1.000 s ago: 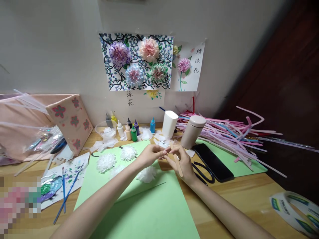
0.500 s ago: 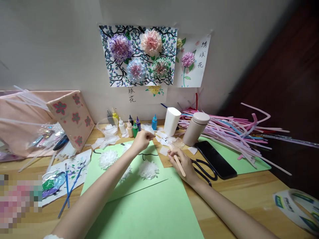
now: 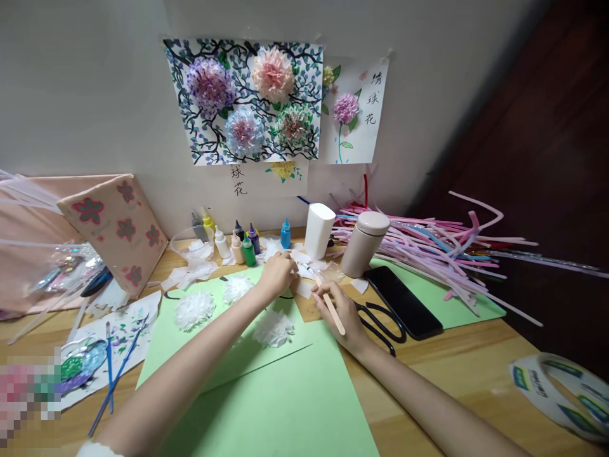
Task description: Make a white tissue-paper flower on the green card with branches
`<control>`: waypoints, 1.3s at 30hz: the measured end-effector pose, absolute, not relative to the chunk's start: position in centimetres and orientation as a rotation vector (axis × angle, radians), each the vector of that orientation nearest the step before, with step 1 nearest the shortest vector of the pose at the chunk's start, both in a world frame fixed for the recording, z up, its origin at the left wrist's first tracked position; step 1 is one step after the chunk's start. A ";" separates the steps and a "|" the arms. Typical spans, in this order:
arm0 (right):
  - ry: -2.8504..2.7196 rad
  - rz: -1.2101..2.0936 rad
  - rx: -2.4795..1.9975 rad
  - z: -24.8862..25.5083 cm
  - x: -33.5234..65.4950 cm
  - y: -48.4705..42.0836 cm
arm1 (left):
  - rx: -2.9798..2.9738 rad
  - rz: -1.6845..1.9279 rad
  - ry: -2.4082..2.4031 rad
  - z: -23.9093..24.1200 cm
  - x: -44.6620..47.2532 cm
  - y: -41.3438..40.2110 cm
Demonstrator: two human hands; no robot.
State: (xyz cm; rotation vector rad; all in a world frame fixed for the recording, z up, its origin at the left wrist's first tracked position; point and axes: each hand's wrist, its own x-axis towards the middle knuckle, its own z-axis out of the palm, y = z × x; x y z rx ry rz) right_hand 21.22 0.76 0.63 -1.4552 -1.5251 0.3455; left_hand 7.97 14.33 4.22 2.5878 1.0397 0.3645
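My left hand [image 3: 280, 275] reaches over the upper edge of the green sheet [image 3: 285, 400]. Its fingers are curled and pinched together; what they hold, if anything, is hidden. A flat wooden craft stick [image 3: 335, 316] lies in my right hand [image 3: 345, 320], whose fingers are closed round it near scraps of white tissue paper [image 3: 303, 289]. Fluffy white paper flowers sit on the green sheet: one at the left [image 3: 195, 310], one farther back [image 3: 238, 289], one below my left wrist [image 3: 275, 329]. My left forearm crosses over the sheet. Black scissors [image 3: 383, 327] lie beside my right hand.
Small paint bottles [image 3: 248, 251] stand at the back, with a white container [image 3: 319, 231] and a beige canister [image 3: 365, 244]. A black phone [image 3: 404, 303], pipe cleaners [image 3: 428, 247] and a tape roll [image 3: 561, 393] lie right. Paintbrushes [image 3: 118, 368] and a pink box [image 3: 111, 235] are left.
My left hand has shifted right and its fingers have dipped lower, uncovering more of the farther flower. My right hand keeps hold of the craft stick. The whole view has shifted slightly.
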 end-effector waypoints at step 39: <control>-1.466 0.820 -1.183 0.6 17.3 -1.8 | 2.022 0.216 0.906 8.4 0.8 7.4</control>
